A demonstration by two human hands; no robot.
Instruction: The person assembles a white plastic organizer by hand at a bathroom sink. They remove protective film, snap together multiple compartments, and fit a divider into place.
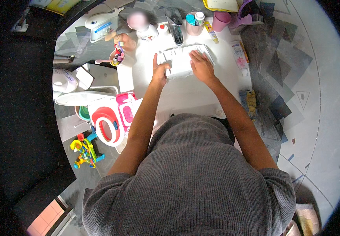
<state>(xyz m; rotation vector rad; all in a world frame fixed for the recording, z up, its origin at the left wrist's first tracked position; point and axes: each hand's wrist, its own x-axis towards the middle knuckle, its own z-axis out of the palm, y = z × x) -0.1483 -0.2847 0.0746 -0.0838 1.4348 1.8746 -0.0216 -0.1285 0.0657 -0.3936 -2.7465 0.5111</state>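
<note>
Firstly, my left hand (161, 70): at the box's left end, thumb laid over the near corner, index finger stretched forward; the other fingers are partly hidden, so whether they pinch the edge I cannot tell. My right hand (202, 67): palm down, fingers straight and nearly together, laid flat on the right part of the top.

One box (181, 59), white, oblong, between my hands and just on the near side of the tap; whether it rests on the basin (189, 96) or is held above it, I cannot tell.

One tap (175, 26), dark and shiny, beyond the box. Left of it, one small bottle (163, 30), red-capped; then one larger white bottle (148, 34), its upper part blurred. Nearer, to the left, one cup of brushes (123, 59).

Right of the tap: one pale cup (194, 30) with teal and white items inside; one yellow tube (211, 32), lying aslant; one purple cup (221, 21). Farther right, one white-and-pink tube (239, 57).

Outward left: one red-and-white seat (94, 117); below it, one toy (84, 152), many-coloured. Lower right: one towel (307, 218), pale, partly cut off.
</note>
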